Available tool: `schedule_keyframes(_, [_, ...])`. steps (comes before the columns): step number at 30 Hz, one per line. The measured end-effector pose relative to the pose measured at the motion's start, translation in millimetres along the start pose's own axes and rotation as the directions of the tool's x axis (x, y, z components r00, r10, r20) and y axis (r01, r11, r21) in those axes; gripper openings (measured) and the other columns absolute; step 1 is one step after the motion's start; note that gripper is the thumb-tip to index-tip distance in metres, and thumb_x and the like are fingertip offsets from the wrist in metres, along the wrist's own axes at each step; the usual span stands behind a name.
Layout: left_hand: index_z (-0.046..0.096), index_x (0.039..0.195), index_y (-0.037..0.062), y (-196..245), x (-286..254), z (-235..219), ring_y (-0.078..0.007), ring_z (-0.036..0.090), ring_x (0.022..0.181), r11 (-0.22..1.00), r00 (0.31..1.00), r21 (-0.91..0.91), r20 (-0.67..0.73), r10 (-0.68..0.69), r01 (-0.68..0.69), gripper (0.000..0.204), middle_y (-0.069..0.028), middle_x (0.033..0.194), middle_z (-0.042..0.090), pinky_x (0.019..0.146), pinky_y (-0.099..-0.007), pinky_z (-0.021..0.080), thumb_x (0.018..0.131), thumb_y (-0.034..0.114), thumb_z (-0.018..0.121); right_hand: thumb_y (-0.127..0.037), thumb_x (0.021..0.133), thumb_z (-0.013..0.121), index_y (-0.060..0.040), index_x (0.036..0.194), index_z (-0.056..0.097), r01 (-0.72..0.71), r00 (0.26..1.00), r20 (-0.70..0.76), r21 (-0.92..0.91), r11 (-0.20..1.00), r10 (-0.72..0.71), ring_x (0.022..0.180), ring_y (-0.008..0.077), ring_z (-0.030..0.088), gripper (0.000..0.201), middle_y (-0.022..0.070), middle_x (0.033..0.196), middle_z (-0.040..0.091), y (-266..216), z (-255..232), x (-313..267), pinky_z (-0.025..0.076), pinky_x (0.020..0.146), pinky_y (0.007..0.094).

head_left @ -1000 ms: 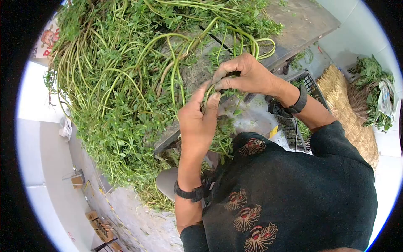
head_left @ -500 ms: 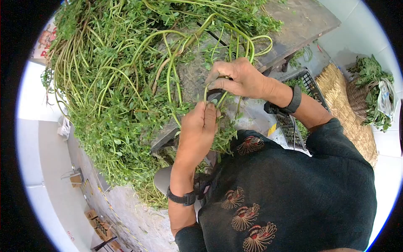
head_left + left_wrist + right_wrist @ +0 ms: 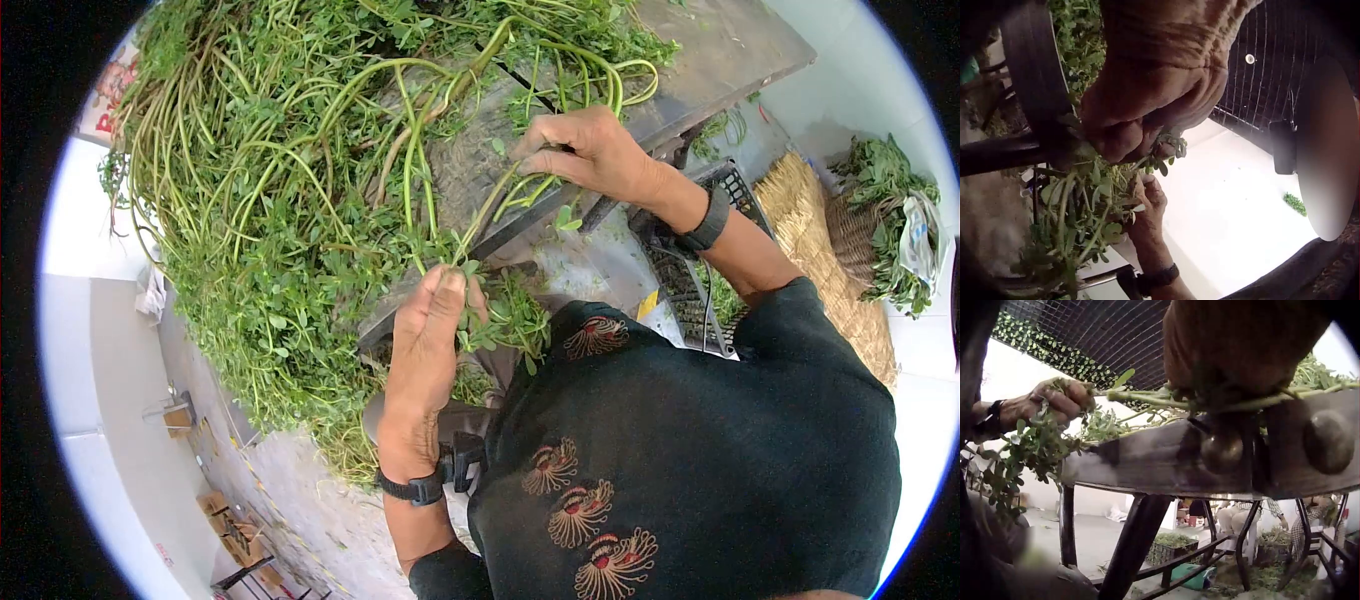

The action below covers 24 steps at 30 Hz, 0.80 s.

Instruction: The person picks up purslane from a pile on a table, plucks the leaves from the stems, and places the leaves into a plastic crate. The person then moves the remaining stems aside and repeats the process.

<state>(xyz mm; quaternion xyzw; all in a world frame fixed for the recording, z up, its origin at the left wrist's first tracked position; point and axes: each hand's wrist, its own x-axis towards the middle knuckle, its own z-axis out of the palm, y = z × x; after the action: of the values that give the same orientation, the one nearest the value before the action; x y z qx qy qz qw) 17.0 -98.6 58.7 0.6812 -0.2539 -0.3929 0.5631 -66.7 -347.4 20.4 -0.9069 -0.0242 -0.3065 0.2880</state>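
Mid-frame, green stems stretch between the left hand and right hand, each grip closed in a pinch on them. They look light, bendy, easily snapped, perhaps slick; their bare length seems the safest hold, sparing the tender leaves.

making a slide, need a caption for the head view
Left hand and right hand hold thin green stems beside a heap of leafy green plants.
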Motion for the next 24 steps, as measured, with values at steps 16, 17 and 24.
schedule_keyframes(16, [0.045,0.072,-0.0009,-25,22,14,-0.0236,0.038,0.048,0.666,0.81,0.665,-0.155,0.565,-0.337,0.022,-0.0131,0.057,0.043,0.048,-0.0351,0.033,0.091,0.01,0.042,-0.013,0.075,0.06,-0.0075,0.075,0.059,0.353,0.899,0.212,0.171,0.92,-0.384,0.067,0.0284,0.053,0.006,0.0082,0.066,0.051,-65,3,2,0.046,0.063,0.0374])
schedule_keyframes(17, [0.044,0.073,-0.0004,-31,27,4,-0.0224,0.038,0.048,0.641,0.751,0.661,-0.175,0.636,-0.389,0.021,-0.0125,0.056,0.04,0.047,-0.0351,0.033,0.091,0.01,0.042,-0.013,0.075,0.06,-0.0075,0.075,0.059,0.357,0.896,0.216,0.167,0.919,-0.388,0.067,0.0284,0.053,0.006,0.0082,0.066,0.051,-69,-4,-1,0.046,0.063,0.0374])
schedule_keyframes(24, [0.043,0.072,0.0128,-10,21,-3,-0.0109,0.045,0.054,0.962,0.922,-0.245,-0.387,0.018,-0.122,0.025,0.0032,0.064,0.041,0.043,-0.0231,0.031,0.093,0.026,0.046,-0.015,0.081,0.06,-0.006,0.101,0.063,0.018,0.965,0.25,0.245,0.969,-0.081,0.078,0.0307,0.058,0.021,0.0104,0.078,0.06,-24,-27,24,0.047,0.067,0.039])
